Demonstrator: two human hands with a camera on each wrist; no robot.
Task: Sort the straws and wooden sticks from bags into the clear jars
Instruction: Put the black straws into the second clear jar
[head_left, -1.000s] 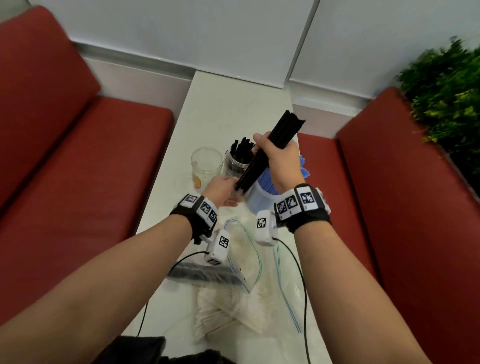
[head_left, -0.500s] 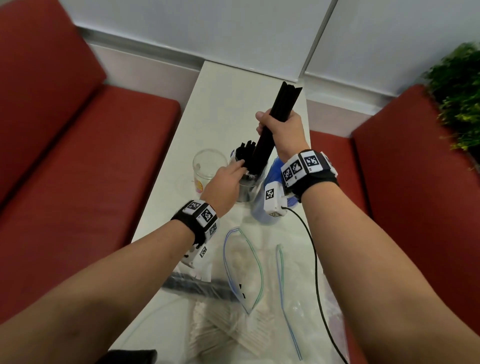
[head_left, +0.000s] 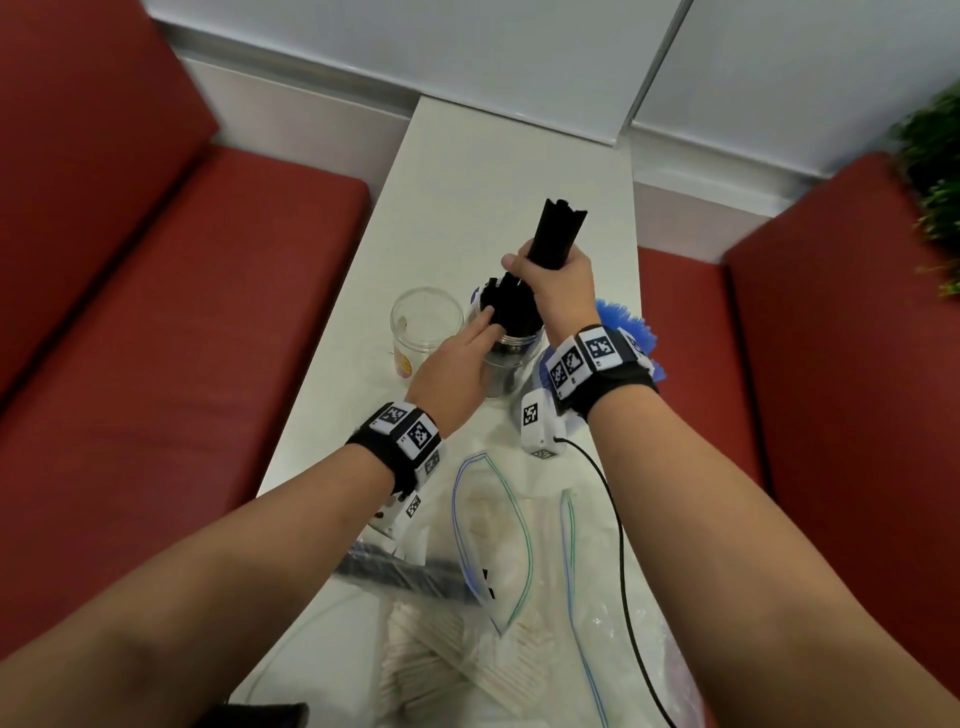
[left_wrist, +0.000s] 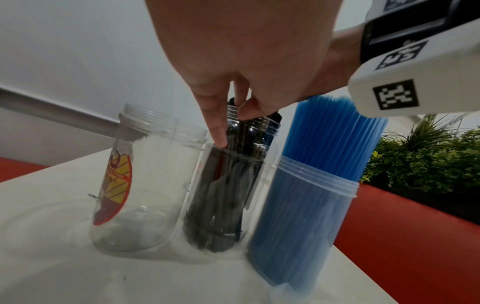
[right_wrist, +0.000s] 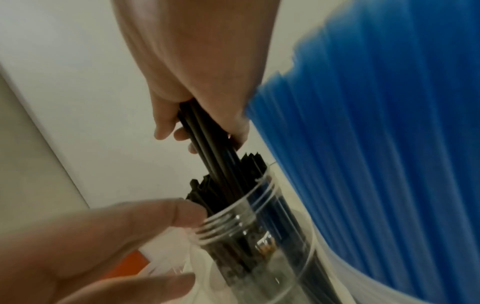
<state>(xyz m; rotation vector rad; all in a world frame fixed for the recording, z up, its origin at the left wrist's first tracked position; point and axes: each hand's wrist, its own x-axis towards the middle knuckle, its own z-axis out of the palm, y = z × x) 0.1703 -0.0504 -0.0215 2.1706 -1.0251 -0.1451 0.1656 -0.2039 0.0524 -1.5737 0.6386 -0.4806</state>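
Observation:
My right hand (head_left: 527, 267) grips a bundle of black straws (head_left: 560, 224) upright; their lower ends stand in the middle clear jar (head_left: 511, 358), among more black straws. The right wrist view shows this grip (right_wrist: 182, 131) just above the jar's mouth (right_wrist: 233, 216). My left hand (head_left: 485, 325) lies with straight fingers (left_wrist: 218, 131) against the jar's neck and the straws in it. An empty clear jar (head_left: 423, 332) with a red and yellow label stands to its left. To its right a jar (left_wrist: 306, 216) is packed with blue straws (head_left: 631, 325).
Clear zip bags lie at the table's near end: one with wooden sticks (head_left: 426, 654), one with black straws (head_left: 400, 569). Red bench seats (head_left: 182, 338) flank the narrow white table (head_left: 493, 156). A green plant (head_left: 935, 171) is at the far right. A black cable (head_left: 618, 530) hangs from my right wrist.
My right hand tipped the black bundle from slanted to upright and lowered its ends into the middle jar. My left hand moved up from the table to the jar's neck.

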